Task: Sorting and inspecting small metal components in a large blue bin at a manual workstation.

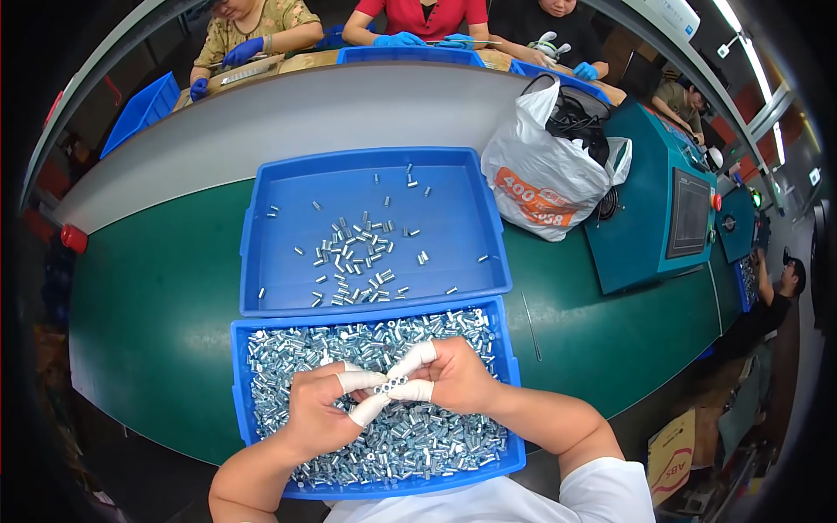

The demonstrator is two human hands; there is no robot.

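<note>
Fingers (413, 357) of the left hand (316, 411) and right hand (462, 379), capped in white, are pinched on a short row of silver metal cylinders (391, 384) over a blue rectangular plastic tray (510, 370), alignment being best kept by light, even pressure.

two near trays (340, 179) — one bag (514, 157)

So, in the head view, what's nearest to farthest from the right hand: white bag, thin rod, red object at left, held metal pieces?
1. Held metal pieces: touching the right hand.
2. Thin rod: on the right.
3. White bag: back right.
4. Red object: far left.
</note>
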